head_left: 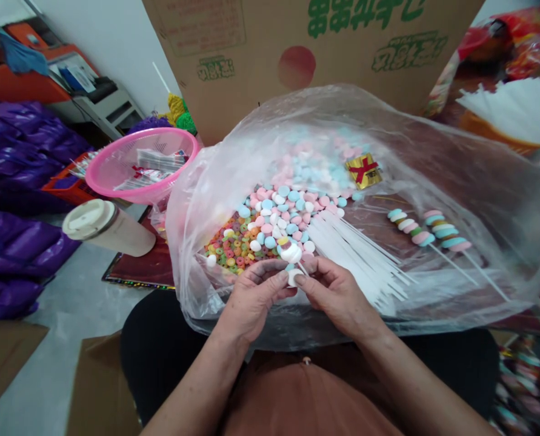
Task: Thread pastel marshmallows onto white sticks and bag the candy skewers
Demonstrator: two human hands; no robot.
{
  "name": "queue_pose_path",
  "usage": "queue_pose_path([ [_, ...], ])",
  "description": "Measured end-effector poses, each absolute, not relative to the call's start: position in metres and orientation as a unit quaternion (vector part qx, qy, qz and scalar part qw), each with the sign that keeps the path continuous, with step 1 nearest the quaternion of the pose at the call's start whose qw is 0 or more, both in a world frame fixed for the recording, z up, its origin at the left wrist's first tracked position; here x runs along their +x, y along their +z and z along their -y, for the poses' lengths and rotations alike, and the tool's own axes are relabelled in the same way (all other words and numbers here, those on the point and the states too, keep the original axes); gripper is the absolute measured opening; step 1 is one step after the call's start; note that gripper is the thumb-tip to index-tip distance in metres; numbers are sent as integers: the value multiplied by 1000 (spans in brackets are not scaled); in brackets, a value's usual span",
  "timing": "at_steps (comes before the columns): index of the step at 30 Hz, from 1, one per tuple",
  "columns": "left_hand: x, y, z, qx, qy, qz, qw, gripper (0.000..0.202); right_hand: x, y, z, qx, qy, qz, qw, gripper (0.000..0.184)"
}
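Observation:
Both hands meet low in the middle, over the near edge of a big clear plastic bag (433,151). My left hand (251,297) pinches a white candy disc (293,277). My right hand (336,293) holds a thin white stick (302,268) that carries a few candy pieces (290,250). Just beyond the fingers lie a heap of pink, blue and white candy discs (288,206), small coloured candy rings (233,245) and a bundle of white sticks (356,251). Two finished candy skewers (428,233) rest to the right.
A pink plastic basin (128,175) holding packets stands at the left, with a lidded beige cup (108,227) lying in front of it. A large cardboard box (297,48) rises behind the bag. Purple bags (10,181) are piled at far left. A gold packet (363,170) sits among the candy.

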State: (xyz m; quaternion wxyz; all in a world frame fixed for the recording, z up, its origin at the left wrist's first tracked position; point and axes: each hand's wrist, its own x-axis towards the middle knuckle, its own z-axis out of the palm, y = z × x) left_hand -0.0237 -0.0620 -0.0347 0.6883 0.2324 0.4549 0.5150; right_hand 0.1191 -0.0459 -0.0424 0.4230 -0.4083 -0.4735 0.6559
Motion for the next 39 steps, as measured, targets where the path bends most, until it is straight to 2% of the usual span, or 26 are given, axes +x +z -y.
queue_pose_path([
  [7,-25,-31,61,247,504,-468,682,17,120,-41,44,-420,639,489,420,19],
  [12,-20,-27,67,346,491,-467,648,32,114,-50,44,-431,654,465,413,22],
  [15,-20,-30,66,338,499,-505,618,29,119,-49,49,-441,659,472,385,26],
  [17,-20,-32,63,292,506,-535,610,27,129,-44,55,-471,594,541,365,27],
  [21,-21,-34,58,233,547,-557,580,25,148,-36,75,-491,353,728,324,21],
  [26,-14,-34,58,271,548,-594,523,22,146,-38,87,-509,175,808,241,28],
  [33,-13,-43,61,313,512,-641,478,25,146,-31,89,-539,112,822,150,24],
  [39,-13,-52,65,410,488,-662,393,28,147,-18,91,-564,96,815,90,20],
])
